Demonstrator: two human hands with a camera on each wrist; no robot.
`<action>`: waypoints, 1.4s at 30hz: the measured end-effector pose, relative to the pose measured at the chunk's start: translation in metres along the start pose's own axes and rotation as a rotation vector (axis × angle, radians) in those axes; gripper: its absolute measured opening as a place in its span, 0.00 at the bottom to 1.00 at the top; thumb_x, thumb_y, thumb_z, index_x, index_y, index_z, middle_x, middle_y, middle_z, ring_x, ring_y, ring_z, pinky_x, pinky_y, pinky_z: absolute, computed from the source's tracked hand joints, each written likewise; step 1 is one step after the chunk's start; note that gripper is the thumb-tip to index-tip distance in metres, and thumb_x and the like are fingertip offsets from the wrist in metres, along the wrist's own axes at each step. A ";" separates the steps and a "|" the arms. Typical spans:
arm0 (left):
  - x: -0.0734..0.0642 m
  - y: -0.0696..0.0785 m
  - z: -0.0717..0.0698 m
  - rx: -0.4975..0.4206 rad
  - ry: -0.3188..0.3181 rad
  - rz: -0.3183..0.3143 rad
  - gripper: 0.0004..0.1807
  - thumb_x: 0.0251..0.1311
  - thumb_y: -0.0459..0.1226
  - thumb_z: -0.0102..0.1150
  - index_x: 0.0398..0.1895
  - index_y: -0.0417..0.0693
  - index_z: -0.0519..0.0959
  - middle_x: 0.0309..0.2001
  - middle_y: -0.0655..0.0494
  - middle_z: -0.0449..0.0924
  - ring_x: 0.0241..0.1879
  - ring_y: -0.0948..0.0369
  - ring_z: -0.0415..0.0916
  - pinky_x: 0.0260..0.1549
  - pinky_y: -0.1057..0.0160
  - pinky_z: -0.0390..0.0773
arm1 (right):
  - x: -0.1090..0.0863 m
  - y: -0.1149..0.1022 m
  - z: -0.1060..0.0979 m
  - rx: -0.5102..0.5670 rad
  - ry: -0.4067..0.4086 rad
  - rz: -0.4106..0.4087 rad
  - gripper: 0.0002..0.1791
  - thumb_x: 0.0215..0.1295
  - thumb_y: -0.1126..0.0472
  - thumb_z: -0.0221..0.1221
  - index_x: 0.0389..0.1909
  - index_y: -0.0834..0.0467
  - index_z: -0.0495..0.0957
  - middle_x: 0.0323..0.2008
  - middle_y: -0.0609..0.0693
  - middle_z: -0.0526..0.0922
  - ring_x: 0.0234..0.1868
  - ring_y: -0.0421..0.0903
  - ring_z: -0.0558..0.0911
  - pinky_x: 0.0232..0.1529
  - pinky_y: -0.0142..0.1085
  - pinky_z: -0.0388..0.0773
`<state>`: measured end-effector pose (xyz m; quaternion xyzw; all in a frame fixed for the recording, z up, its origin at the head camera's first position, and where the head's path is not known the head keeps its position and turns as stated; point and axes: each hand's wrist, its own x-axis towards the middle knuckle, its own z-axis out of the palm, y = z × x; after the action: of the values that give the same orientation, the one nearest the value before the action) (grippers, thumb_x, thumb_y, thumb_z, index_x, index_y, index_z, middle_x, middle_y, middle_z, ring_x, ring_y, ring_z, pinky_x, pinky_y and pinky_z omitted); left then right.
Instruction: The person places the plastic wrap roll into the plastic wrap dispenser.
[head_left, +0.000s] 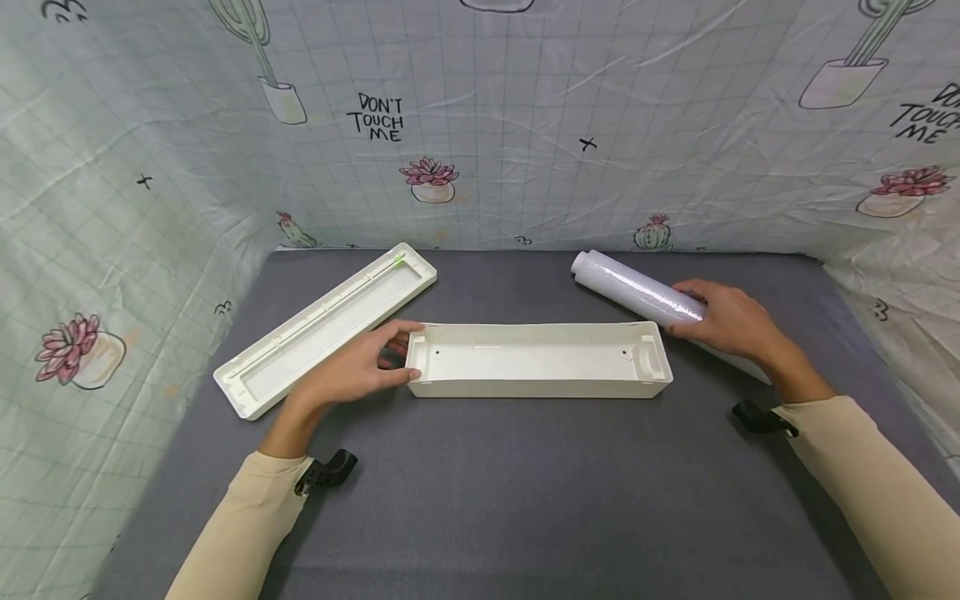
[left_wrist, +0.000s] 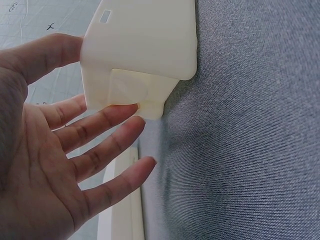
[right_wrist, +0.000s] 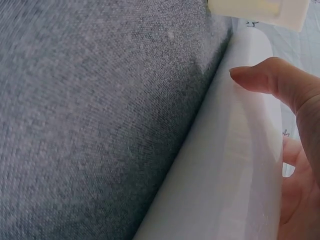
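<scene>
A long white open-topped box sits lengthwise on the table, its inside facing up. My left hand holds its left end, with the thumb at the near corner and a finger at the far one. In the left wrist view, the other fingers spread beside the box's end wall. My right hand grips a shiny roll of cling film from above, to the right of the box. The roll lies slanted on the cloth in the right wrist view, with the thumb across its side.
A white lid with a rail along it and a small green piece lies slanted at the left, behind my left hand. Grey cloth covers the table. A printed curtain hangs along the back and sides.
</scene>
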<state>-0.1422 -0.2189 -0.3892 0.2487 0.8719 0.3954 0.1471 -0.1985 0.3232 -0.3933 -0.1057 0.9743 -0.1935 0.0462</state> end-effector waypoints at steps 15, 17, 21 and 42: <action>-0.001 0.000 0.000 0.005 0.004 -0.001 0.38 0.66 0.42 0.67 0.74 0.40 0.63 0.60 0.44 0.77 0.59 0.49 0.76 0.53 0.47 0.81 | -0.002 -0.001 -0.008 0.017 0.063 -0.007 0.39 0.54 0.45 0.74 0.66 0.53 0.75 0.55 0.61 0.82 0.46 0.56 0.80 0.37 0.46 0.69; -0.001 -0.001 0.000 0.005 0.007 -0.003 0.38 0.66 0.42 0.67 0.74 0.40 0.63 0.60 0.44 0.77 0.59 0.49 0.76 0.53 0.47 0.81 | -0.003 -0.001 -0.009 0.007 0.073 -0.010 0.39 0.54 0.45 0.74 0.66 0.53 0.75 0.55 0.61 0.82 0.46 0.56 0.80 0.36 0.46 0.69; -0.001 -0.002 0.002 0.003 0.008 -0.004 0.38 0.65 0.42 0.67 0.74 0.40 0.63 0.60 0.43 0.77 0.60 0.49 0.76 0.53 0.46 0.80 | -0.004 -0.001 -0.013 -0.007 0.090 -0.020 0.40 0.54 0.45 0.74 0.66 0.53 0.75 0.55 0.62 0.82 0.45 0.56 0.79 0.35 0.45 0.69; 0.001 -0.002 0.002 -0.005 0.003 -0.007 0.38 0.65 0.42 0.68 0.74 0.40 0.63 0.61 0.43 0.76 0.61 0.48 0.75 0.54 0.45 0.79 | -0.012 -0.021 -0.031 -0.042 0.155 -0.068 0.37 0.52 0.47 0.75 0.64 0.51 0.76 0.52 0.59 0.83 0.43 0.55 0.79 0.34 0.46 0.69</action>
<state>-0.1428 -0.2187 -0.3924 0.2447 0.8720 0.3973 0.1478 -0.1873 0.3182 -0.3564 -0.1246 0.9746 -0.1819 -0.0381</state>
